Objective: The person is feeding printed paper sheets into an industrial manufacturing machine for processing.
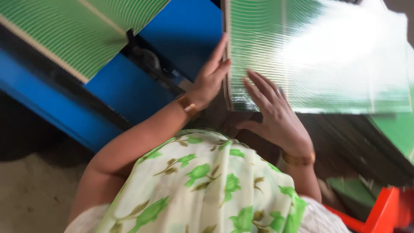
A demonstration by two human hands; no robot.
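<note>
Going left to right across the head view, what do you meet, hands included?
Tilted green ribbed sheet → blue machine frame → left hand, on the stack's left edge → right hand, flat on the stack → green ribbed stack → orange-red crate at the lower right corner.

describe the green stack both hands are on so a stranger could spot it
Start at the blue machine frame. Right of it lies a stack of green ribbed sheets, left hand on its edge, right hand flat on top. Unlike the other green stack upper left, it shines with glare.
</note>
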